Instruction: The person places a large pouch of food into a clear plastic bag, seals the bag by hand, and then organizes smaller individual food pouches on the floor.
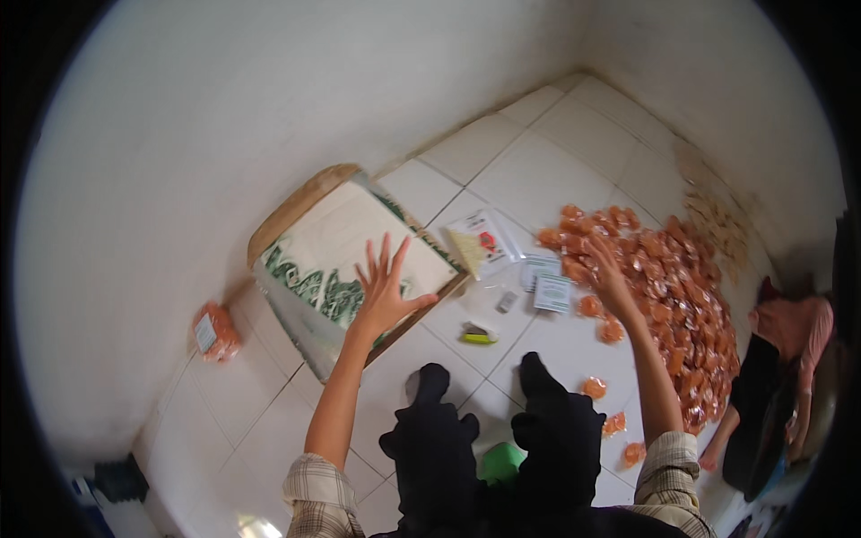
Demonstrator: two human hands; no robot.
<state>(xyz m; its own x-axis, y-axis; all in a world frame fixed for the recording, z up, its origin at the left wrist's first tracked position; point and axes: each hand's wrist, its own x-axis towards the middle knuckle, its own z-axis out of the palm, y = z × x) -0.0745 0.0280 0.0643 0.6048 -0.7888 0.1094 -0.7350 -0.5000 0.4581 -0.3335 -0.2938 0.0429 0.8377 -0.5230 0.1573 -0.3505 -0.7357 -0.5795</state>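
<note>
My left hand (389,289), fingers spread, is over a low wooden-edged board or table (363,235) with a white and green leaf-patterned surface. It holds nothing. My right hand (609,276) hovers by a big heap of orange pieces in clear wrappers (672,289), fingers apart; whether it touches the heap is unclear. Between my hands lie a clear plastic bag with a printed picture and pale contents (483,242), two printed white-green cards (553,292), a small grey object (507,302) and a yellow-green tool or stapler (479,334).
A filled bag of orange pieces with a label (216,331) lies by the left wall. Loose wrapped pieces (594,388) are near my right leg. A green object (501,463) is between my legs. Another person (780,376) sits at the far right. Pale scraps (716,222) lie beside the right wall.
</note>
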